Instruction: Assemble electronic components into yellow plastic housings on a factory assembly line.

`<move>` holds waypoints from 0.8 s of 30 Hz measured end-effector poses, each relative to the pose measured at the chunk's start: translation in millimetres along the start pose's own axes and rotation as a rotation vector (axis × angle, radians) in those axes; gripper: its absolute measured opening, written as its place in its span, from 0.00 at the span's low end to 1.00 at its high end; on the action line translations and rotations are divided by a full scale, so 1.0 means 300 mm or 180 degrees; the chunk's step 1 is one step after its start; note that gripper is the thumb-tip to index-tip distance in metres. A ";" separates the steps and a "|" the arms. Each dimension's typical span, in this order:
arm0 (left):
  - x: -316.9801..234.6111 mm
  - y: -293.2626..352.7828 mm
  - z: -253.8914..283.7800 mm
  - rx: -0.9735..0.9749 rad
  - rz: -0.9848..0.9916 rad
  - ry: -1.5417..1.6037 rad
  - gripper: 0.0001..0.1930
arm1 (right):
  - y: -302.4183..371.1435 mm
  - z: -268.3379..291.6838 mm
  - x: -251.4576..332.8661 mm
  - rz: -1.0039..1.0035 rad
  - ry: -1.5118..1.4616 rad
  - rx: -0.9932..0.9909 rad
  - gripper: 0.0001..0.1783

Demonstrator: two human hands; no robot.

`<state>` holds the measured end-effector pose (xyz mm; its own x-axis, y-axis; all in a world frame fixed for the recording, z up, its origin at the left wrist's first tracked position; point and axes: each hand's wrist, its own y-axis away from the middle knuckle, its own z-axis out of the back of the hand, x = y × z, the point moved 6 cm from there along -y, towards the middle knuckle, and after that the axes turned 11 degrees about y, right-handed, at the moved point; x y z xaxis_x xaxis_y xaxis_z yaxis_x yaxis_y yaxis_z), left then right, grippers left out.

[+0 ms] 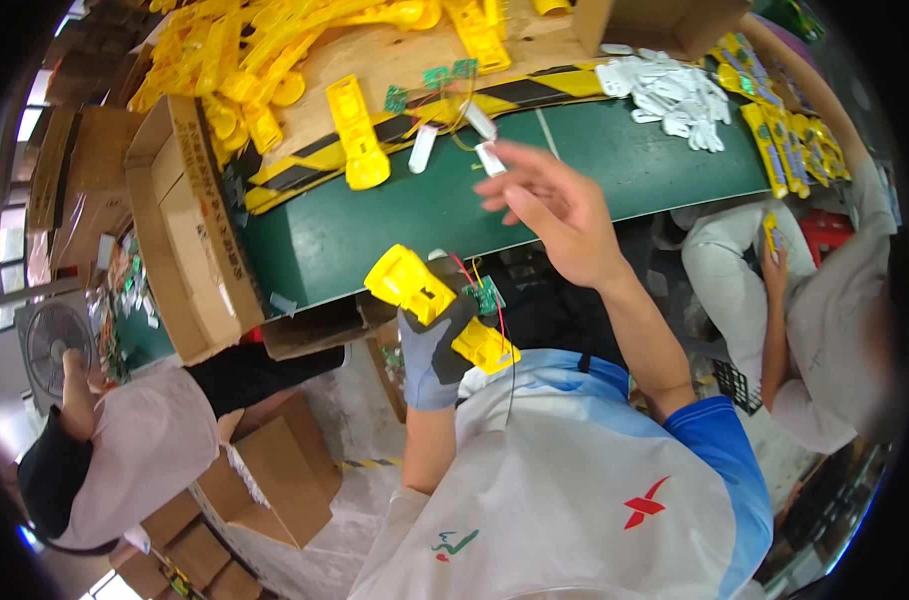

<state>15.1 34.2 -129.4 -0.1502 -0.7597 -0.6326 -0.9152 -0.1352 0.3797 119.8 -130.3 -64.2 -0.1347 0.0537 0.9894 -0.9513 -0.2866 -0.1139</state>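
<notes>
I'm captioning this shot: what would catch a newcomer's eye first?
Probably the heap of yellow plastic parts at the back left, beyond the green benchtop. Next, the yellow casing in the gloved left hand, before the benchtop's near edge. The pile of white pieces toward the benchtop's right also stands out.

Before you, a green worktop [304,250] is carrying a yellow plastic shell [357,135] across its hazard-striped border [529,93], white oblong casings [423,148], heaped white plastic parts [669,98] and yellow assemblies [779,145]; wired green circuit boards [436,77] are resting along the border, and a plywood board [374,55] is bearing piled yellow shells [229,65].
</notes>
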 end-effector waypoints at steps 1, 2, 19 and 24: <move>0.000 0.010 0.010 -0.0094 0.0077 -0.0036 0.25 | 0.038 -0.001 -0.013 0.0128 0.0137 0.0001 0.20; 0.023 0.005 0.018 -0.0066 0.0248 0.0495 0.25 | 0.070 0.000 -0.026 0.0125 0.0073 0.0045 0.20; -0.018 0.069 0.053 -0.0303 0.0357 -0.1090 0.21 | 0.193 -0.124 -0.075 0.0466 0.0210 0.0161 0.13; -0.097 0.118 0.089 -0.0808 -0.0686 -0.0934 0.16 | 0.192 -0.065 -0.121 0.0234 -0.0361 -0.0136 0.08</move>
<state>-22.9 68.5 -115.6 -0.0993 -0.4892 -0.8665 -0.8219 -0.4505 0.3486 64.4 -130.3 -108.5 -0.1746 -0.0750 0.9818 -0.9512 -0.2447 -0.1878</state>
